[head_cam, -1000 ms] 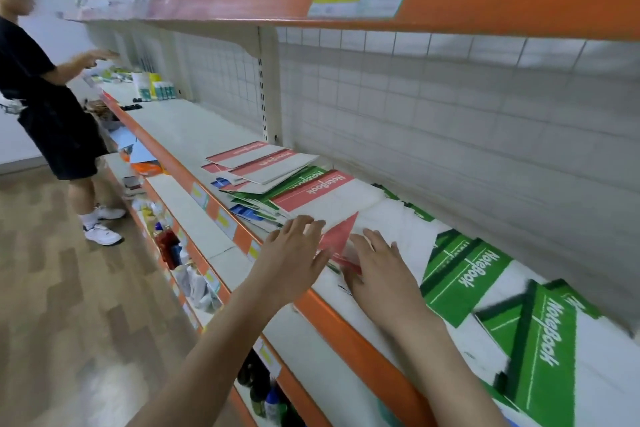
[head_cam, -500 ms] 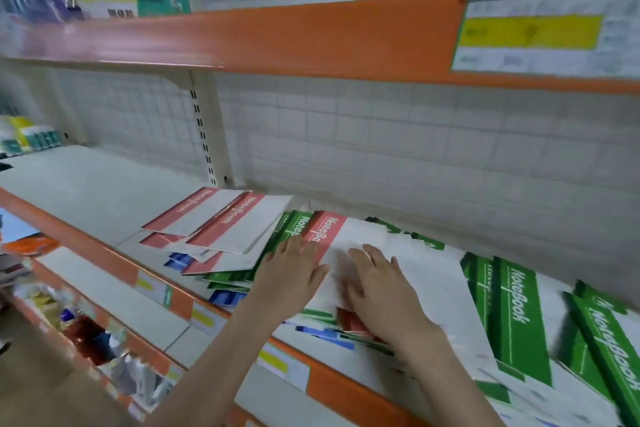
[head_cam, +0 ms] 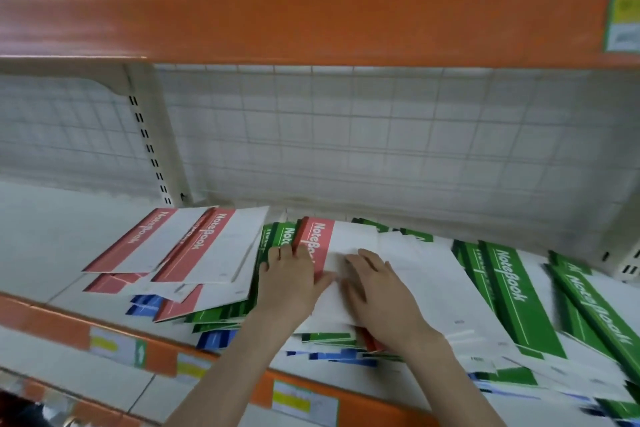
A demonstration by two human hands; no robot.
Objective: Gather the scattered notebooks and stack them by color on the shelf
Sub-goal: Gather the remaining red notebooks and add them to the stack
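red notebooks [head_cam: 207, 246]: two are lying flat and overlapping at the left of the pile, red spine bands showing white "NoteBook" lettering.
middle red notebook [head_cam: 320, 243]: is lying on top of green ones, at the pile's centre.
green notebooks [head_cam: 516, 295]: are fanning out at the right, overlapping one another.
blue notebooks [head_cam: 145, 303]: are peeking out from under the pile near the shelf [head_cam: 52, 236] front.

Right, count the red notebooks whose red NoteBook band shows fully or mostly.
3: two overlapping at left, one under both hands. Red corners beneath suggest more hidden.
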